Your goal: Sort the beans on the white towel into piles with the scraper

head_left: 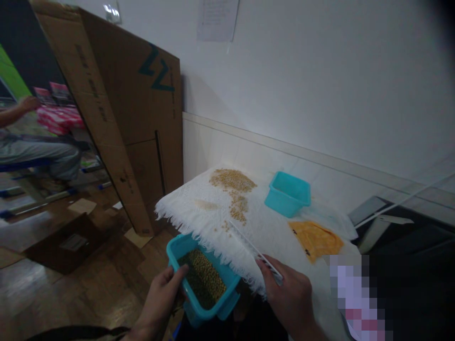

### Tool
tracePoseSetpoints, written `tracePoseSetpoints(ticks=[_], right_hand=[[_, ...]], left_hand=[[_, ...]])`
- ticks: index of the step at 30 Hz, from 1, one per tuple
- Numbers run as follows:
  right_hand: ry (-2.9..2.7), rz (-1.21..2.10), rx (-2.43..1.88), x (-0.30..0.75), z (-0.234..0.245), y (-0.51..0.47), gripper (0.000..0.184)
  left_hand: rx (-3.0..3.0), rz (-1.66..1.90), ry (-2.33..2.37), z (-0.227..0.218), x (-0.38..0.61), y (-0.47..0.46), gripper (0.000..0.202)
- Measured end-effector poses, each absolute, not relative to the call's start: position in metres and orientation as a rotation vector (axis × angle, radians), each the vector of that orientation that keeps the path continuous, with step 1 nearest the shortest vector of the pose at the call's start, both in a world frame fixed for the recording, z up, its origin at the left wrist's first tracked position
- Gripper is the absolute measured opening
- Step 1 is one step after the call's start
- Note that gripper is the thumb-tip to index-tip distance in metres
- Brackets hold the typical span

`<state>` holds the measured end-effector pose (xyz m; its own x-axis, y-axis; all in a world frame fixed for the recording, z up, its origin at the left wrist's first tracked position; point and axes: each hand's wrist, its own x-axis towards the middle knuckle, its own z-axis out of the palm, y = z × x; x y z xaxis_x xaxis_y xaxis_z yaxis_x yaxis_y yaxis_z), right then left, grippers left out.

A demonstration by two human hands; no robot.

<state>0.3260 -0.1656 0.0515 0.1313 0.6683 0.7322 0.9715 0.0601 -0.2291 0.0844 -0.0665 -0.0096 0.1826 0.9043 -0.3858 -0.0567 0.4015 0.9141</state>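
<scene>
My left hand grips the left rim of a teal plastic container, its thumb over the edge. The container is held just below the table's fringed edge, with yellow beans and smaller dark green grains inside. In my right hand is a thin white flat strip, like a ruler, its far end on the white cloth beside a few loose beans. Farther back lies a pile of yellow beans, with a second patch trailing from it toward me.
A second teal container stands near the wall, with an orange-yellow bag in front of it. A tall cardboard box rises at the left. Beyond it, another person's arm shows. Black items are at the right.
</scene>
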Motion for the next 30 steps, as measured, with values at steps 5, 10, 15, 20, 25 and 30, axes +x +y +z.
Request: tracePoseSetpoints(ticks=[5,10,15,20,25,30], right_hand=[[-1.547,-0.524,-1.736,0.329,0.054,-0.168,0.042],[-1.51,-0.51,-1.801,0.336,0.057,-0.169,0.044],[-1.55,-0.43,-1.759,0.333,0.059,-0.167,0.039],[-1.588,-0.416,-1.681,0.326,0.059,-0.163,0.035],[-1.588,-0.423,-1.66,0.324,0.058,-0.159,0.032],[-1.609,-0.39,-1.615,0.322,0.061,-0.158,0.029]], left_hand=[[0.906,0.842,1.208,-0.003,0.087,-0.066,0.042],[0.898,0.839,1.211,-0.002,0.087,-0.066,0.041],[0.909,0.844,1.194,-0.003,0.087,-0.066,0.043],[0.909,0.83,1.184,-0.005,0.086,-0.065,0.04],[0.899,0.851,1.192,-0.003,0.087,-0.064,0.04],[0.897,0.849,1.2,0.002,0.087,-0.063,0.041]])
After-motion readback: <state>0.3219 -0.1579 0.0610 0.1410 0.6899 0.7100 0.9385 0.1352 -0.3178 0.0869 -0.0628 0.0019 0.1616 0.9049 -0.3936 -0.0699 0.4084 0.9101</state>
